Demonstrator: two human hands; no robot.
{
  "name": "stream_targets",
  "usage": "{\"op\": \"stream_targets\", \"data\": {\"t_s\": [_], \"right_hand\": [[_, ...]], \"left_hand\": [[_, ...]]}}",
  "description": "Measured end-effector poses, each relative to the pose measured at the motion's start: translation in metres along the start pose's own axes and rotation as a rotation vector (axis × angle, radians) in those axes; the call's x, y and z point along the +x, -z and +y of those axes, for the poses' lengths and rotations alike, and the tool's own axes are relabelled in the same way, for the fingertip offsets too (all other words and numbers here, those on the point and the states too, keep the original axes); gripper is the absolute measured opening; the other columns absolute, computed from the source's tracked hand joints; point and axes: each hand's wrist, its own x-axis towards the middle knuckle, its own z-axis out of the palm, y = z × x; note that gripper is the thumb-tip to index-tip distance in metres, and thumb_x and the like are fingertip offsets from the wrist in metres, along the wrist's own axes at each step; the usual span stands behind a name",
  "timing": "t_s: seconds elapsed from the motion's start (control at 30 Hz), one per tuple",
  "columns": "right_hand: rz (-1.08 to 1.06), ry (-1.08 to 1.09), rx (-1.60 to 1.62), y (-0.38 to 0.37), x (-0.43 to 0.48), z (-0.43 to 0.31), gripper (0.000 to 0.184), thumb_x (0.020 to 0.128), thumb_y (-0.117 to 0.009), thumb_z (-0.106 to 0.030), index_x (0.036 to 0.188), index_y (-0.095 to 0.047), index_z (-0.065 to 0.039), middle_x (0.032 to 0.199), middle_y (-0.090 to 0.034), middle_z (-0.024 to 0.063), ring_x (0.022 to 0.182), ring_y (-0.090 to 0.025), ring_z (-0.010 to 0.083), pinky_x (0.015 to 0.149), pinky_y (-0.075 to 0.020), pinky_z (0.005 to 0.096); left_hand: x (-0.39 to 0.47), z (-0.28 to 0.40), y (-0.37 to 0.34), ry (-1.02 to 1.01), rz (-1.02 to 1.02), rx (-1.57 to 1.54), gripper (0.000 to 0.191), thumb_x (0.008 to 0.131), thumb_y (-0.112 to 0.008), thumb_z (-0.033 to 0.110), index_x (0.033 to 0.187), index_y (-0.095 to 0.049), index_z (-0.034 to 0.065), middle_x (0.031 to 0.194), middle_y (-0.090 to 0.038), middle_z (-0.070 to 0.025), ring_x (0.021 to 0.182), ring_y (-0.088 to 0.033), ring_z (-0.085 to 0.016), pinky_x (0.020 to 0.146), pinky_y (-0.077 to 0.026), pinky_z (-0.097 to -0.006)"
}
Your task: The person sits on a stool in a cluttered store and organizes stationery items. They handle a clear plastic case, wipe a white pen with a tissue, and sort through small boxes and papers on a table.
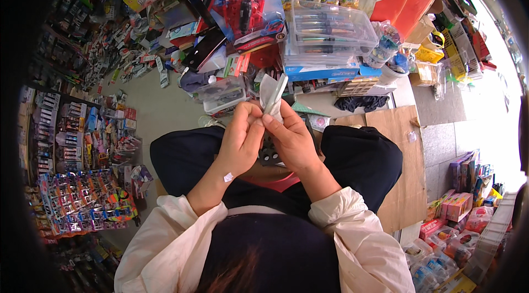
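Both of my hands meet in front of me, above my lap. Between the fingertips of my left hand (244, 136) and my right hand (291, 138) is a small piece of thin white paper or film (270, 92), standing upright, with a pale strip along its right side. What exactly the strip is, I cannot tell. Fingers of both hands pinch its lower end. A small white sticker (228, 177) is on my left wrist. Below my hands, partly hidden, lies a black tray-like thing (269, 156) with round light spots.
Ahead stand a boxed red toy (246, 12), clear plastic cases (330, 28) and an open clear container (225, 101). Flattened cardboard (396, 169) lies at right. Packed goods (82, 198) line the left. Wrapped items (450, 239) are piled at lower right.
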Motion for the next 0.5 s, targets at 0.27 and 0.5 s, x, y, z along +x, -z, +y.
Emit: {"op": "stream_targets", "data": {"t_s": [0.27,0.5], "right_hand": [[0.044,0.132,-0.659,0.011,0.005,-0.018,0.023,0.098,-0.057,-0.016,0.115,-0.059,0.0,0.088,-0.065,0.0024,0.081,-0.057,0.0078,0.074,-0.0472,0.0241],[-0.075,0.147,-1.023,0.009,-0.001,-0.023,0.03,0.1,-0.054,-0.027,0.093,-0.062,0.001,0.063,-0.053,0.0067,0.059,-0.042,0.0119,0.055,-0.0418,0.0305]], "left_hand": [[0.009,0.019,0.02,-0.111,0.189,0.48,0.017,0.09,-0.067,0.016,0.091,-0.064,-0.0005,0.069,-0.059,-0.003,0.057,-0.05,-0.007,0.053,-0.041,-0.0239],[0.02,0.034,0.029,0.078,0.029,-0.191,0.025,0.094,-0.065,0.024,0.098,-0.061,0.0002,0.074,-0.063,-0.0021,0.058,-0.052,-0.004,0.05,-0.04,-0.019]]}}
